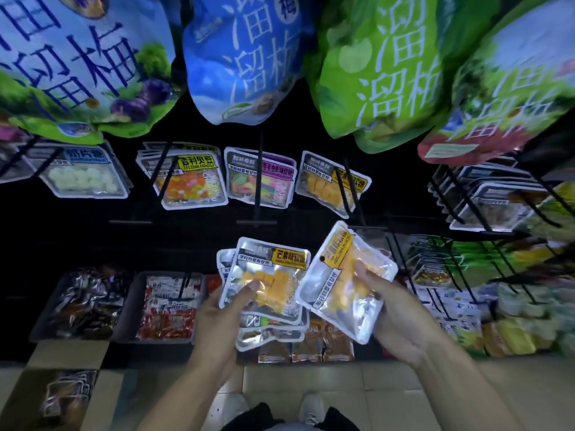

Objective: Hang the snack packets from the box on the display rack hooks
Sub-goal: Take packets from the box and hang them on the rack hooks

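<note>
An open brown cardboard box is seen on the floor at lower left. A fanned stack of silver snack packets is gripped by the left hand. One silver, yellow-labelled mango packet is held tilted in the right hand, below the black wire hooks.
</note>
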